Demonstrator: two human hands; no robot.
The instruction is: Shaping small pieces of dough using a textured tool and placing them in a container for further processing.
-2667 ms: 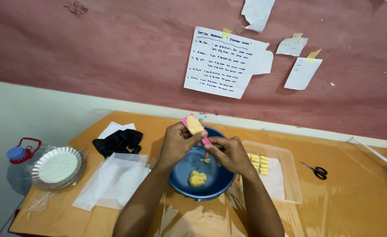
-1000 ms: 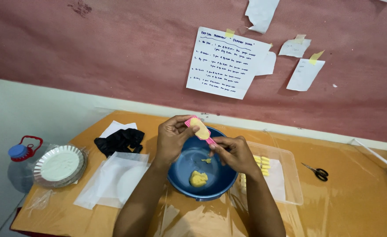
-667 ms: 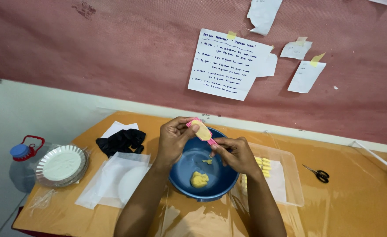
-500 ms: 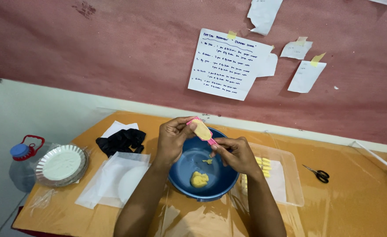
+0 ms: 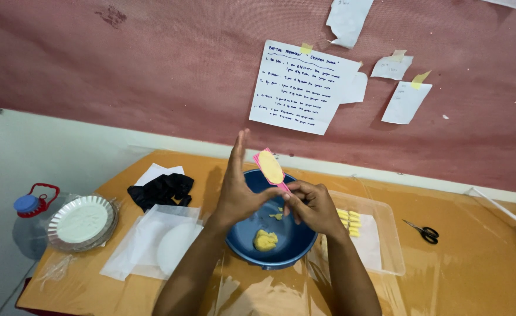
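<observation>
My right hand [image 5: 312,207] grips the handle of a small pink paddle-shaped mould [image 5: 270,168] whose face is coated with yellow dough. It is held upright over a blue bowl [image 5: 294,243]. My left hand [image 5: 237,191] is raised beside the mould with its fingers straight up and apart, and its thumb reaches toward the handle near my right fingers. A lump of yellow dough [image 5: 265,240] lies in the bottom of the bowl, with a few small bits higher on the inner wall.
A clear plastic tray [image 5: 387,234] right of the bowl holds several yellow dough sticks [image 5: 348,222]. Black scissors [image 5: 423,230] lie further right. Left of the bowl are clear plastic bags [image 5: 152,246], a black cloth [image 5: 161,189], a stack of foil plates [image 5: 81,221] and a water jug [image 5: 31,205].
My left hand has come off the mould's dough face and now stands with fingers straight up. The mould stays over the bowl in my right hand.
</observation>
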